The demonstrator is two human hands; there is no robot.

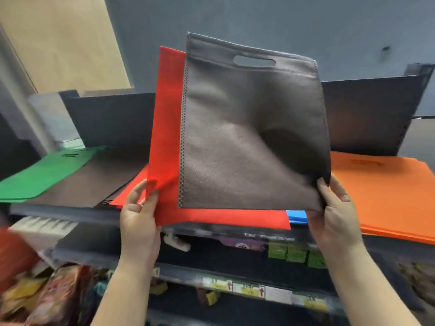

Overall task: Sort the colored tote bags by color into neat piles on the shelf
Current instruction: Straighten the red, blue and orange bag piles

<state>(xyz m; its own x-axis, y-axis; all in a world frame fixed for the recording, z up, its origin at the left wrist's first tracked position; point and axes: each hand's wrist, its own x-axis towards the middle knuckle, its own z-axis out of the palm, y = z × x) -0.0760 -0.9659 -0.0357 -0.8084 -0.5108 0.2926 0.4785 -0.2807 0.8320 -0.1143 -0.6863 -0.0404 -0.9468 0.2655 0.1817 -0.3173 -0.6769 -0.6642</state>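
The brown tote bag (pixel 249 137) serves as the reference item. It is held upright above the shelf (pixel 70 214), with its cut-out handle slot at the top edge and a deep crease across its lower right area.

The right hand (pixel 334 215) grips the lower right corner of the brown tote bag, thumb on the front face and fingers curled behind.

The red tote bag (pixel 167 128) stands directly behind the brown tote bag and is offset to its left, so a red strip shows along the left side and below the bottom edge. The left hand (pixel 138 212) pinches the lower left edge of the red tote bag, thumb in front and fingers behind.

Left of the brown tote bag, a flat brown pile (pixel 94 182) lies on the shelf, with a green pile (pixel 44 175) partly overlapping its far left side. A red pile (pixel 131 191) lies between the flat brown pile and the held bags.

Right of the brown tote bag, an orange pile (pixel 386 196) lies flat on the shelf. A blue bag (pixel 297 216) shows just below the brown tote bag's lower right corner.

Below the shelf, blurred packaged goods (pixel 294 252) occupy a lower level.
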